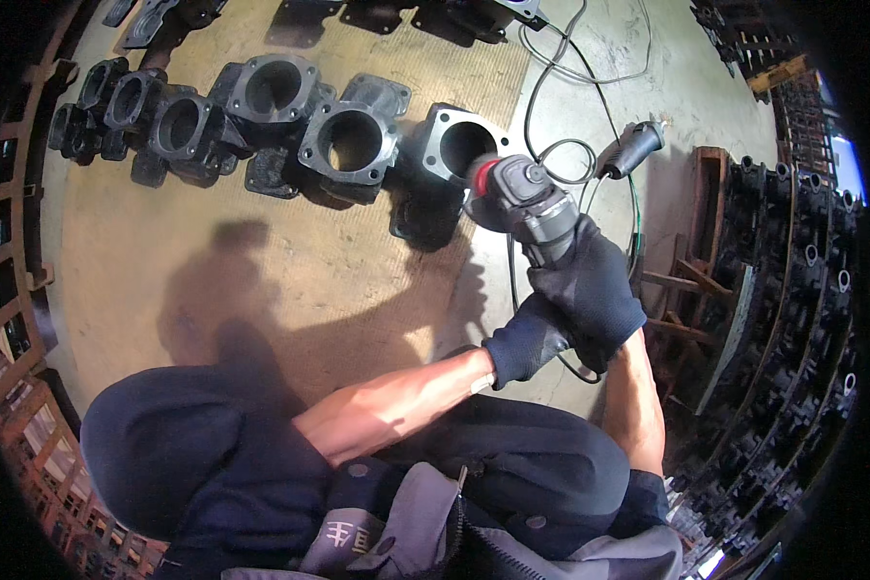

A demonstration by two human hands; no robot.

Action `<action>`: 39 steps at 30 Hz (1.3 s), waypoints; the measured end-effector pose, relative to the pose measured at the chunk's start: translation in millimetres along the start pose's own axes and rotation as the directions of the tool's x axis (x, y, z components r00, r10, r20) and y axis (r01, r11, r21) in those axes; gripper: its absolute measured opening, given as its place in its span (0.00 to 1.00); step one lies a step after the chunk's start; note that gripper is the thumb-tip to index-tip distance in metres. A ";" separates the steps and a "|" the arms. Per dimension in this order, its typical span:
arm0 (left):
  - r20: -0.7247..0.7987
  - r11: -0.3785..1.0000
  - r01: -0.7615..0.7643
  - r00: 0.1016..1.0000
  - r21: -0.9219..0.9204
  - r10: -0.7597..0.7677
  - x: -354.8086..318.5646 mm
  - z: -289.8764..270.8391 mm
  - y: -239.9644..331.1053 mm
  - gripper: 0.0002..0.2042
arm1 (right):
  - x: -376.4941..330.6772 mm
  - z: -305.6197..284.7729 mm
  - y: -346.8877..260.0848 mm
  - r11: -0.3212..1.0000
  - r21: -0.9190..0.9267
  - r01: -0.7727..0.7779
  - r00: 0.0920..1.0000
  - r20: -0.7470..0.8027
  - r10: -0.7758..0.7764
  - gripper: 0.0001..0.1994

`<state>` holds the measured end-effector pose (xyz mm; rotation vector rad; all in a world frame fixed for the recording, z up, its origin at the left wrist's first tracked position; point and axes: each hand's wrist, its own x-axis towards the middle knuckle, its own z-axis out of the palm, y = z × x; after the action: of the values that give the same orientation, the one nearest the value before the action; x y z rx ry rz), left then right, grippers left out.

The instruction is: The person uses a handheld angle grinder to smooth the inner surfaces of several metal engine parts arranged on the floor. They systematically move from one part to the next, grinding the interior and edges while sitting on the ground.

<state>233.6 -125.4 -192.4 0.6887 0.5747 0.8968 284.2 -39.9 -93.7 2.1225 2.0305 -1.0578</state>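
In both gloved hands I hold a grey angle grinder [534, 198] over the row of castings. My right hand [594, 285] is wrapped round its body just behind the gear head. My left hand [532, 340] is closed at the rear end, partly hidden by the right. The grinder's disc [481, 182], with a red part showing, is at the right edge of a dark metal casting [445, 126] that has a square flange and a round bore. Whether the disc touches the flange I cannot tell.
Several similar flanged castings [350, 145] stand in a row to the left, on a cardboard-coloured sheet [358, 242]. A second corded power tool [636, 148] lies at the far right beside looped cables [565, 159]. Racks of dark metal parts [783, 290] line the right side.
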 end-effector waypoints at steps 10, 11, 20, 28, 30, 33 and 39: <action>0.003 0.927 -0.152 0.987 0.343 0.161 1.1 7.9 -3.4 0.18 | -5.3 3.5 10.8 0.998 0.056 0.030 0.999 -0.036 -0.028 0.24; 0.028 0.976 -0.021 0.999 0.219 0.015 -2.1 0.3 -3.9 0.18 | -3.0 8.7 11.2 0.999 0.031 0.032 0.999 -0.030 -0.031 0.23; -0.111 0.973 -0.013 0.994 -0.230 -0.013 -1.2 0.4 -6.1 0.18 | 0.4 5.1 -17.9 0.999 0.002 0.041 0.999 0.000 -0.041 0.22; -0.086 0.966 0.090 0.990 -0.244 -0.114 -13.8 -0.3 8.8 0.19 | -0.9 3.3 -14.9 0.999 -0.053 -0.001 0.998 0.069 0.005 0.24; -0.077 0.901 0.087 0.988 -0.424 -0.132 -10.3 -3.8 12.9 0.18 | 1.8 -0.1 -28.3 0.998 -0.063 0.014 0.998 0.067 -0.010 0.23; -0.079 0.942 -0.037 0.997 -0.335 0.012 5.5 -15.0 -8.7 0.18 | 12.9 -3.7 -39.4 0.998 -0.052 0.043 0.997 0.065 -0.039 0.22; -0.075 0.977 -0.050 0.997 -0.209 0.035 11.8 -23.4 -18.0 0.21 | 22.1 -1.8 -42.5 0.995 -0.075 0.069 0.995 0.083 -0.063 0.22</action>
<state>232.1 -116.4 -222.9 0.4798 0.5200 1.0089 245.5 -13.1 -84.6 1.9568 2.0821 -1.0359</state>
